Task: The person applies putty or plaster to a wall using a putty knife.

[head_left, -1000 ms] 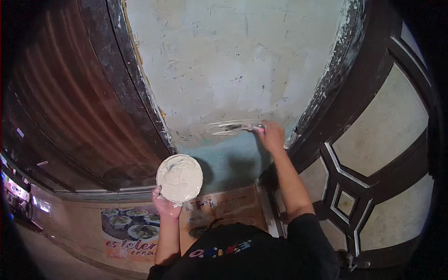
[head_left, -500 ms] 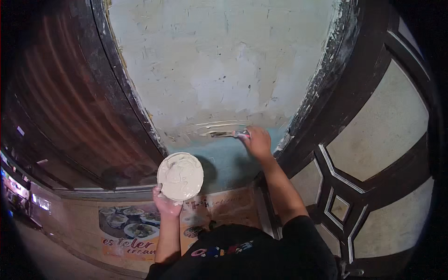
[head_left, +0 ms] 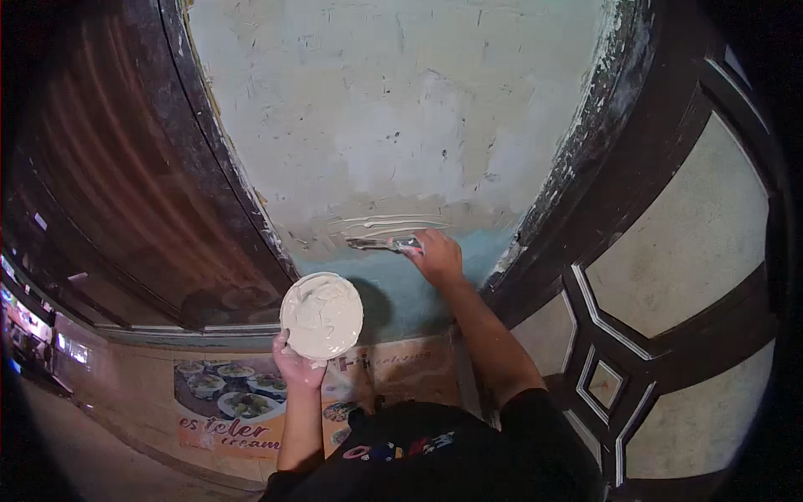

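My left hand (head_left: 299,366) is closed on the lower left rim of a round tub of cream-coloured filler paste (head_left: 323,316), held up in front of the wall's lower part. In my right hand (head_left: 439,258) is a putty knife (head_left: 376,243), gripped by its handle, its blade pointing left. The blade lies against the wall (head_left: 401,159), which is coated in pale filler above and bare blue-green below. Just above the blade run wet ridges of paste (head_left: 385,224). How the left fingers sit under the tub is hidden.
Dark wooden frames edge the wall on both sides. To the right stands a dark panelled door (head_left: 669,276) with pale inserts; to the left, brown curtained glass (head_left: 109,184). A printed food banner (head_left: 242,406) hangs below.
My right hand and the putty knife have slid left along the wall, leaving the paste ridges more drawn out. The left hand and tub stay nearly in place.
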